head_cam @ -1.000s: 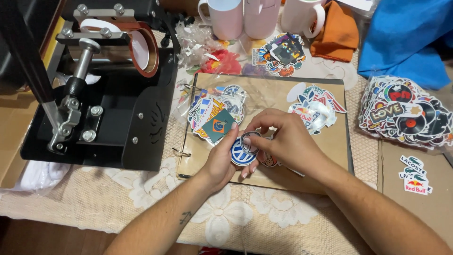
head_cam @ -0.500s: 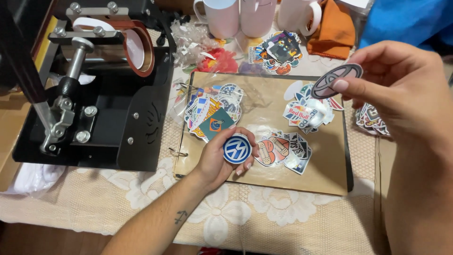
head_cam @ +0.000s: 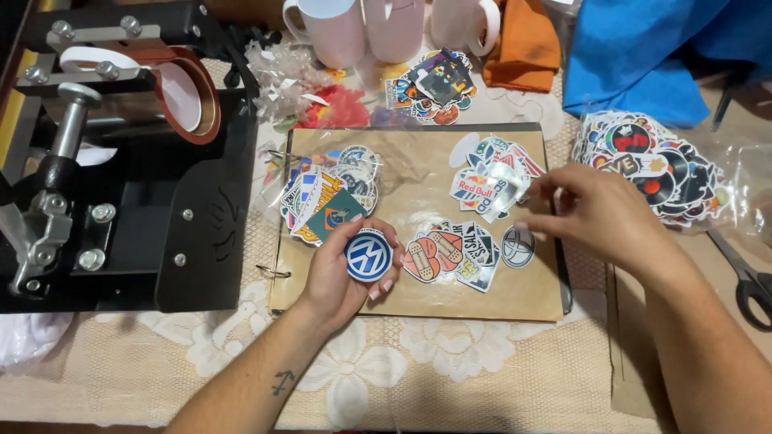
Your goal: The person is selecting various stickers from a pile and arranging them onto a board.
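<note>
Left hand lies palm-up at about 7 o'clock on the brown board, its grip curled around a round blue-and-white sticker — fingertips hold the disc at its edges, face up.

Right hand hovers at 3 o'clock over the board, fingers drawn narrow toward the thumb at the edge of a clear plastic wrapper; whether it actually pinches the wrapper, I cannot tell. Just below those fingertips, a grey oval sticker lies flat on the board.

On the board: a cluster of stickers at 10 o'clock, partly under clear film; a second cluster at 1 o'clock; a third near centre, just beside the blue sticker.

Off the board, at 3 o'clock — a bagged heap of stickers, with scissors at 4 o'clock. At 12 o'clock, another small sticker pile, white mugs, an orange cloth and a blue cloth. At 9 o'clock stands a black mug press. The worktop carries a lace cloth.
</note>
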